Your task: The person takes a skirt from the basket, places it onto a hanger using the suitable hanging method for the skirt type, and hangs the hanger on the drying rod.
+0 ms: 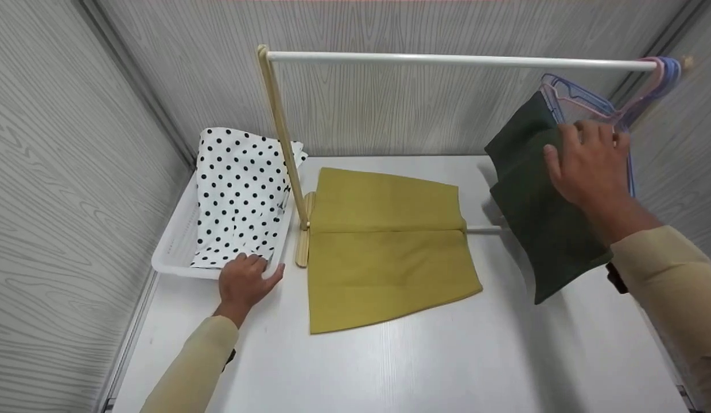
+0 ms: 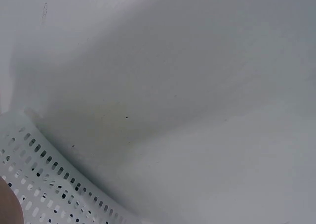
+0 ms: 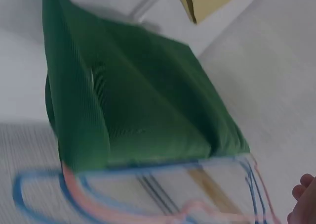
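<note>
At the near rim of the white plastic basket (image 1: 177,268), my left hand (image 1: 243,281) rests with its thumb spread to the right. A white cloth with black polka dots (image 1: 240,189) lies folded in that basket. My right hand (image 1: 593,163) overlaps the dark green cloth (image 1: 562,212) near its top, fingers loosely bent. In the right wrist view its fingertips (image 3: 303,197) appear beside the green cloth (image 3: 143,100), off the fabric. That cloth drapes from blue and pink hangers (image 1: 585,100) at the rod's right end.
A mustard-yellow cloth (image 1: 389,258) hangs folded over a low white bar (image 1: 484,229) of the rack. The rack has a white top rod (image 1: 458,58) and a wooden left post (image 1: 283,137). Grey wood-grain panels (image 1: 378,109) enclose the white table (image 1: 401,367).
</note>
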The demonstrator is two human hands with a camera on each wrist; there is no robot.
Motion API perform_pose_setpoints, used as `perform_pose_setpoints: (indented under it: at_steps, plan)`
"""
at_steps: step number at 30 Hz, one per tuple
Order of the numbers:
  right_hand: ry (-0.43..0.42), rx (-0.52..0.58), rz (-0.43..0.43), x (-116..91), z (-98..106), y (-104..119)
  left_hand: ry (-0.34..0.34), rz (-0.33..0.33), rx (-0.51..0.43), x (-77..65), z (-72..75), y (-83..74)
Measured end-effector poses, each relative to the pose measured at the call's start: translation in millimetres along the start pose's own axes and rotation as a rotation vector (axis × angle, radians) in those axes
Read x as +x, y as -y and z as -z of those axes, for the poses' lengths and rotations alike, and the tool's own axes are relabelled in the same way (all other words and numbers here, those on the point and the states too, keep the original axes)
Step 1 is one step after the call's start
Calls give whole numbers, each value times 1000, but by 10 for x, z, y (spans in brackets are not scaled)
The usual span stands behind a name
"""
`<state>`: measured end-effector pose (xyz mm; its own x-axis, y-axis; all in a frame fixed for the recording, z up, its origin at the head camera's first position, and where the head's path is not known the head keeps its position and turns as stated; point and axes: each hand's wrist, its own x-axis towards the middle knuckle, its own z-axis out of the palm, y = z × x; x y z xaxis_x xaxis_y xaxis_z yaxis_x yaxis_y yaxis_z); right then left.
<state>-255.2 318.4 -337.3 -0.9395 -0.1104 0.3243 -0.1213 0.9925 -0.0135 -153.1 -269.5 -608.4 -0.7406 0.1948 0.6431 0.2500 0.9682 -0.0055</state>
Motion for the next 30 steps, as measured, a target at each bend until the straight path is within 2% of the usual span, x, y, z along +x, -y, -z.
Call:
perform_pose_setpoints:
  at_steps: [3, 6, 9, 12, 15, 19, 22, 24, 30]
  plan:
    - [-66, -95, -32, 37, 215, -131, -3, 5, 4, -7, -27, -2]
    - [-121, -157, -134, 49, 338, -275, -9, 12, 7, -11, -42, 2]
    - [-88, -163, -290, 37, 358, -425, -10, 15, 8, -13, -46, 1]
    - [5, -149, -393, -8, 317, -542, -8, 18, 9, -15, -39, 4]
    - [26, -115, -400, -81, 238, -616, 0, 22, 0, -11, -31, -3]
    - [-67, -57, -327, -147, 145, -662, 8, 32, -8, -9, -5, -6]
    - [-101, -27, -286, -160, 141, -682, 9, 39, -1, -5, 1, -11]
    - [-107, 16, -285, -159, 155, -690, 6, 42, 1, -2, -1, -11]
    - [-81, 143, -376, -135, 209, -689, 8, 36, 8, 5, -15, -11]
